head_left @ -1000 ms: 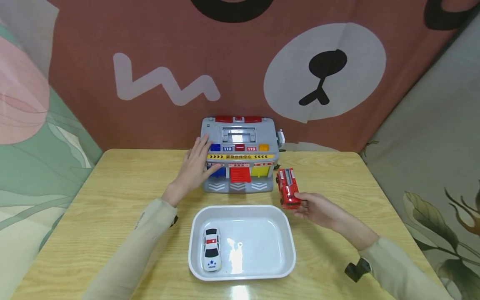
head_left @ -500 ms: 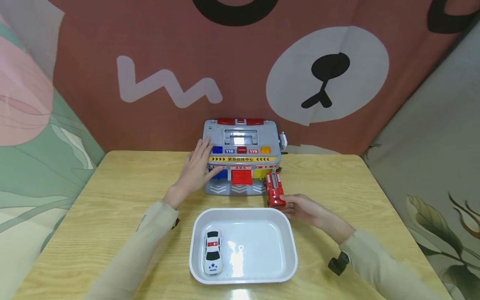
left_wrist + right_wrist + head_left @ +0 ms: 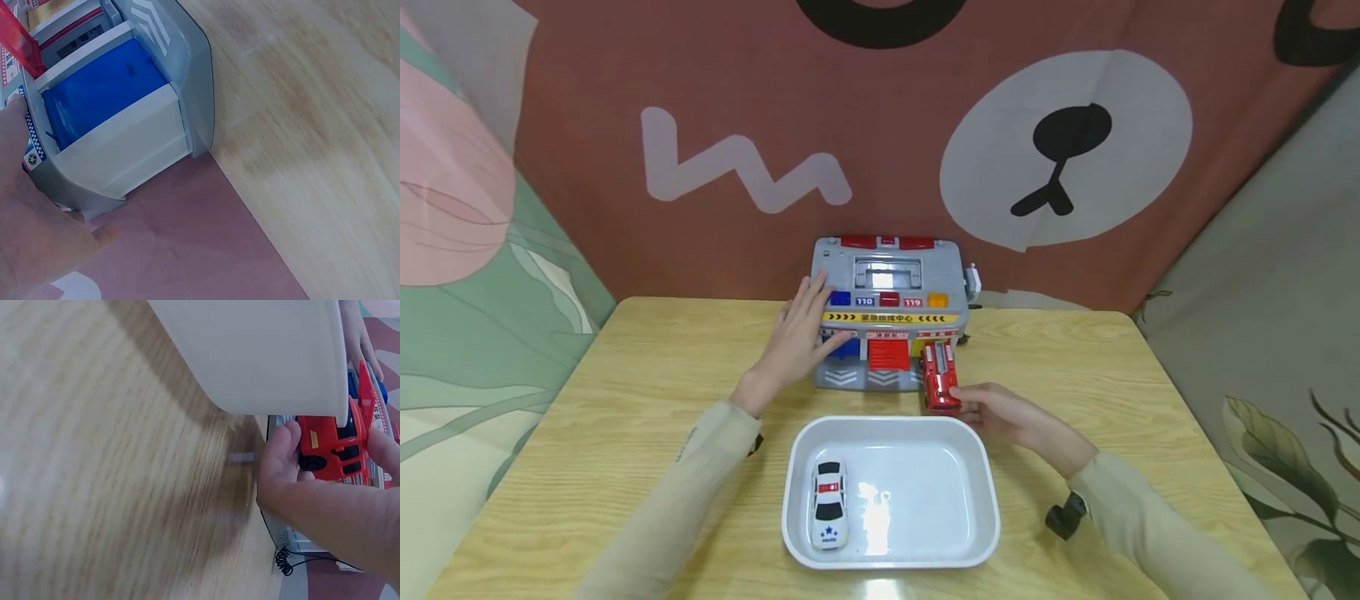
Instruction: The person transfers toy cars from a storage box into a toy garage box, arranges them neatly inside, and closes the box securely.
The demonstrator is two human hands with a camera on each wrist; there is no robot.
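Observation:
A grey toy emergency station (image 3: 942, 271) stands against the back cloth, with blue, red and yellow doors along its front. Along its left side rests my left hand (image 3: 790, 350), fingers straight on the roof edge and thumb across the front. In the left wrist view the blue door (image 3: 103, 90) is down, while the red door (image 3: 19, 37) sticks out. My right hand (image 3: 1011, 412) pinches a red toy fire truck (image 3: 940, 379) by its near end, thumb and fingers on opposite sides. The truck's far end is over the ramp and partly hides the yellow door (image 3: 917, 346).
Just in front of the station sits a white tray (image 3: 891, 422), its far rim close to the truck. Inside it, at the left, lies a white toy police car (image 3: 829, 508). A coiled black cord (image 3: 284, 562) hangs at the station's right side. The wooden table (image 3: 647, 375) ends at the cloth.
My right hand has carried the fire truck leftward, from beside the station to the ramp before the yellow door. The left hand keeps its place on the station.

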